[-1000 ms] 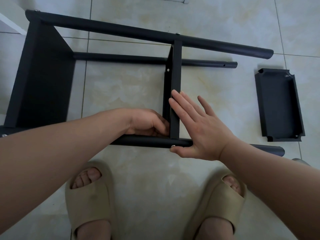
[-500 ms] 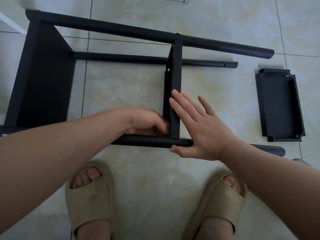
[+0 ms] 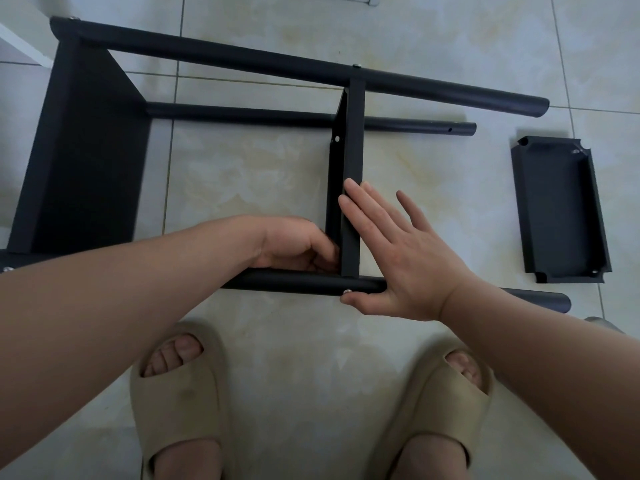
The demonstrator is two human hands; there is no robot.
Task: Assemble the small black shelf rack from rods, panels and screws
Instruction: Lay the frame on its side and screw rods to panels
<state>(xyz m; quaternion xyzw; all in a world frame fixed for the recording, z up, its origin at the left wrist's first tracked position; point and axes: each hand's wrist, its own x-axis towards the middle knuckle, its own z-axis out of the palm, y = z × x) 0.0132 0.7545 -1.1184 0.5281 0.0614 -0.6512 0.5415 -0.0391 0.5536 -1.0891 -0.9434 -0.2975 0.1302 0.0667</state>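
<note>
View from the wearer's head, looking down at a pale tiled floor point(image 3: 249, 174). A half-built black rack point(image 3: 242, 58) lies on its side across the floor. It has long rods running left to right, a wide panel point(image 3: 86, 161) fixed across their left ends, and a narrow middle panel point(image 3: 354, 143) standing on edge between the far rod point(image 3: 433, 88) and the near rod point(image 3: 294, 283). A third rod point(image 3: 242, 114) lies lower, behind the middle panel, with a small hole near its free right end. The left hand point(image 3: 294, 244) reaches in from the left. Its fingers are curled and tucked against the left side of the middle panel, just above the near rod. The fingertips are hidden, so it is unclear whether they pinch anything. The right hand point(image 3: 398, 258) is flat, with fingers straight and slightly spread. Its fingers press against the right side of the middle panel, and its thumb lies along the near rod, just beside a silver screw point(image 3: 347, 291) seated in that rod below the panel. A loose panel point(image 3: 561, 209), shaped like a shallow tray with notched corners, lies open side up on the floor to the right, well apart from the rack. At the bottom, two feet in beige slippers point(image 3: 180, 396) stand near the near rod.
</note>
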